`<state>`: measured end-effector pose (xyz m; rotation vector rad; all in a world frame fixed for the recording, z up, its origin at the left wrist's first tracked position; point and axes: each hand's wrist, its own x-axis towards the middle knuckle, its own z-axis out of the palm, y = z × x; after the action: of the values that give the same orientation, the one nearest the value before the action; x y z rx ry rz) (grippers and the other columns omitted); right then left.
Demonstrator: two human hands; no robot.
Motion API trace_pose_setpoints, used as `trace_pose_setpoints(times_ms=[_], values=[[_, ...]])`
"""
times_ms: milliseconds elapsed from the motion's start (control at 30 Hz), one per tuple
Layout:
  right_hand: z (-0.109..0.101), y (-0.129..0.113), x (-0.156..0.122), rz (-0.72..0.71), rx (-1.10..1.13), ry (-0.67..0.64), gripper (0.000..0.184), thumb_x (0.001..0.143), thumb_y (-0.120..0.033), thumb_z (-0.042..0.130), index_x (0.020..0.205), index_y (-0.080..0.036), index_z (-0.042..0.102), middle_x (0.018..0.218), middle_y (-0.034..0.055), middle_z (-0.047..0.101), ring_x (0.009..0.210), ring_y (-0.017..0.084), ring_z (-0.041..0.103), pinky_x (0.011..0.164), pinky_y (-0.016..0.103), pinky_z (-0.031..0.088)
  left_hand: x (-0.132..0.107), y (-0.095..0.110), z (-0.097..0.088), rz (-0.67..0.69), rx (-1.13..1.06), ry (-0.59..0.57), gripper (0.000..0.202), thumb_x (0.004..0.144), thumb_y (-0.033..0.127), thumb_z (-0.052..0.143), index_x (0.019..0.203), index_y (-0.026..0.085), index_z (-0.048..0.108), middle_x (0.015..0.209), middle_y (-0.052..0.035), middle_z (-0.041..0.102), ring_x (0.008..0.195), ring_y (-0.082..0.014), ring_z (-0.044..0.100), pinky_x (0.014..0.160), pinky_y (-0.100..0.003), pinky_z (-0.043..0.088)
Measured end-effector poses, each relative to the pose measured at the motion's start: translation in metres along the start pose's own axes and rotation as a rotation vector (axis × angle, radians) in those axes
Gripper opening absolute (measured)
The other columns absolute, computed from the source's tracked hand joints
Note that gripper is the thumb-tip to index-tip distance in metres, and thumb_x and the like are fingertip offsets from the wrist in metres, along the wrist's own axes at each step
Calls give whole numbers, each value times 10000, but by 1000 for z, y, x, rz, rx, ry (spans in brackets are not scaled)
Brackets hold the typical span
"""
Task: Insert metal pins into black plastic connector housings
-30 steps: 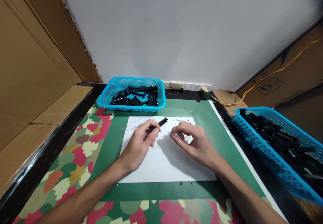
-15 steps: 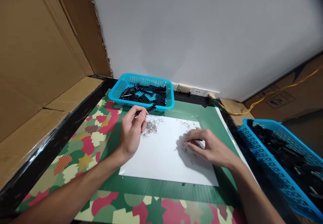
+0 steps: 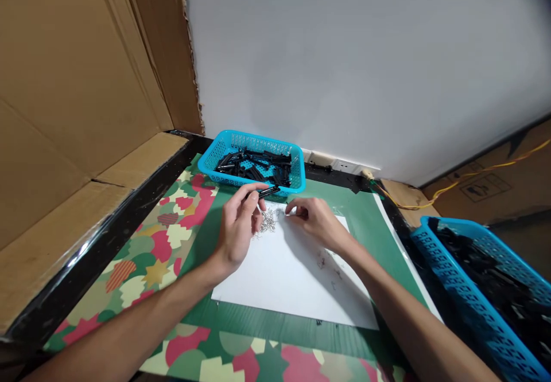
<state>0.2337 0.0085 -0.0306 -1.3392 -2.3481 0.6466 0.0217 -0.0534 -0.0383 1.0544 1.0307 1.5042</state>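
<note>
Two hands work close together: the left hand (image 3: 237, 227) grips a black part (image 3: 270, 192) above the white sheet's (image 3: 275, 279) far-left corner; the right hand (image 3: 317, 220), its grip unclear, has moved to the far edge, nearer that part.

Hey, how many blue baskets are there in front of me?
2. One blue basket sits at the back, by the wall; the other blue basket is at the right, cut off by the picture's edge. Both hold black parts.
</note>
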Motion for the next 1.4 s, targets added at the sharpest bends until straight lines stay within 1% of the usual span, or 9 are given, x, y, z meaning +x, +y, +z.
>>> trace_pose_setpoints(times_ms=[133,333,533,700,800,900,1000,1100,1400], values=[[-4,10,9,68,-53,60,170,914,-260,659,903,-177,807,654,10,646,574,150,516,575,279,331,2,0,-2,31,-1,12,392,1037,496,569,1259,205,709,872,-28,618,507,-77,448,413,-236,299],[3,13,12,86,-13,21,180,886,-308,713,902,-167,823,710,39,714,622,164,568,594,277,367,6,-9,-7,54,47,6,466,1037,522,584,1289,165,747,860,-56,681,508,-75,437,411,-224,300],[10,13,15,60,41,-1,158,872,-275,720,915,-158,817,627,2,639,600,146,518,593,274,351,7,-12,-8,61,83,-19,464,1034,543,584,1243,167,757,853,-40,658,522,-78,424,425,-226,284],[1,12,5,60,156,-18,179,894,-318,738,857,-150,785,625,-13,586,593,128,456,575,269,323,8,-13,-9,24,89,-44,459,1025,543,592,1256,174,738,812,-14,594,526,-84,379,442,-234,251],[-8,10,-10,68,394,-9,276,918,-424,756,884,-151,774,763,27,664,651,139,504,590,265,365,7,-13,-7,1,115,-96,438,1033,551,568,1157,168,742,707,24,459,548,-100,337,465,-235,215],[-13,7,-27,98,680,66,271,889,-428,820,920,-163,773,853,50,694,726,154,557,637,269,409,2,-14,-3,-51,135,-198,482,1060,590,488,1016,168,717,648,47,342,556,-112,296,486,-235,198],[-9,3,-45,82,849,167,199,870,-361,861,906,-185,775,804,23,654,705,135,511,624,260,374,-5,-13,1,-91,122,-298,518,1078,610,435,928,172,665,659,43,360,576,-113,311,510,-236,221],[-2,-4,-58,29,917,170,132,886,-312,851,873,-197,787,755,11,622,676,127,467,609,266,347,-12,-9,3,-94,109,-377,526,1094,592,419,874,167,636,707,24,446,614,-112,355,547,-246,265],[2,-35,-74,-132,812,-3,46,900,-232,826,905,-216,869,631,-25,492,586,108,379,553,290,281,-15,3,3,-61,135,-517,597,1122,561,357,722,173,572,689,12,486,650,-135,416,642,-296,338]])
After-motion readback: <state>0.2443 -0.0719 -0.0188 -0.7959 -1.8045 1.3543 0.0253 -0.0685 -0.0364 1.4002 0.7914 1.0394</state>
